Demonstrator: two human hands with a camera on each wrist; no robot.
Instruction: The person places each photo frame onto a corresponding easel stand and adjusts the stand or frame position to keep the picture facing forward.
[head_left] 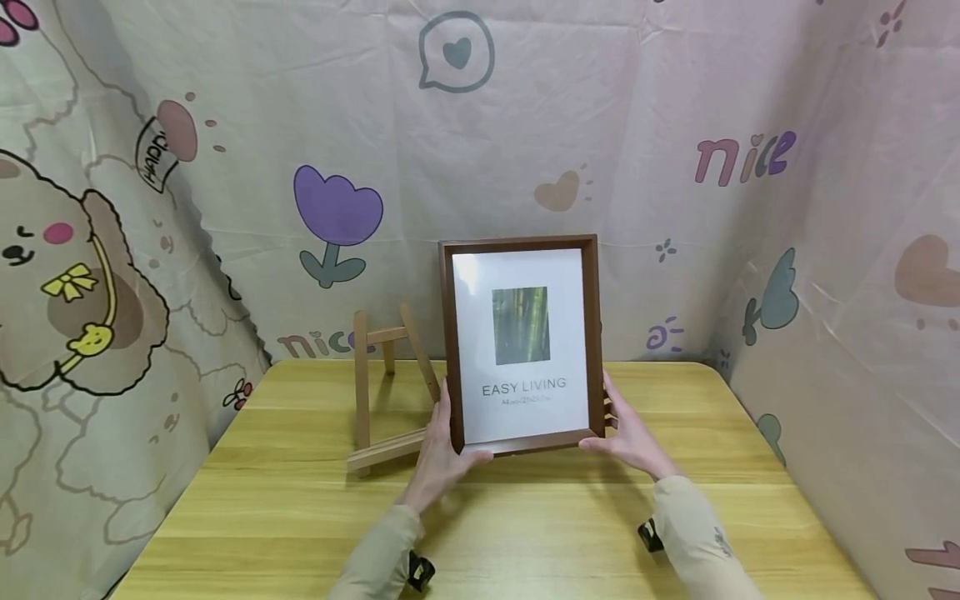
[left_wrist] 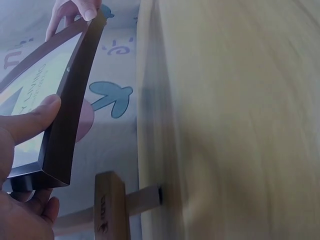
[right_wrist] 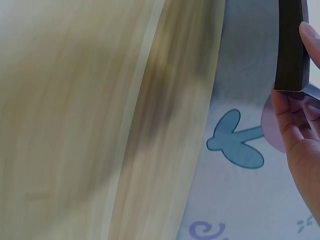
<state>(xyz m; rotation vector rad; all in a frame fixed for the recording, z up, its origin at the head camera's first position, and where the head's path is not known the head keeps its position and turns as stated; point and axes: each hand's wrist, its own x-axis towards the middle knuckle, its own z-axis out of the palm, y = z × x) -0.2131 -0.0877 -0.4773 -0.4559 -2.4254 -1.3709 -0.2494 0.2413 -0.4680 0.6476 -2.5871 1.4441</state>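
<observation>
Both hands hold a brown picture frame [head_left: 522, 346] upright with a slight tilt, its front toward the head camera. Behind its glazing is a white sheet with a green forest picture and the words "EASY LIVING". The left hand [head_left: 441, 454] grips the lower left corner, thumb on the front edge and fingers behind, as the left wrist view shows too. At the lower right corner the right hand [head_left: 628, 433] grips likewise. Just left of the frame stands a small wooden easel [head_left: 362, 383], partly hidden by the frame and the left hand.
The wooden table [head_left: 555, 525] reaches back to a printed cloth backdrop [head_left: 495, 150]. Cloth also hangs along the left and right sides. Each sleeve has a small black device by the wrist.
</observation>
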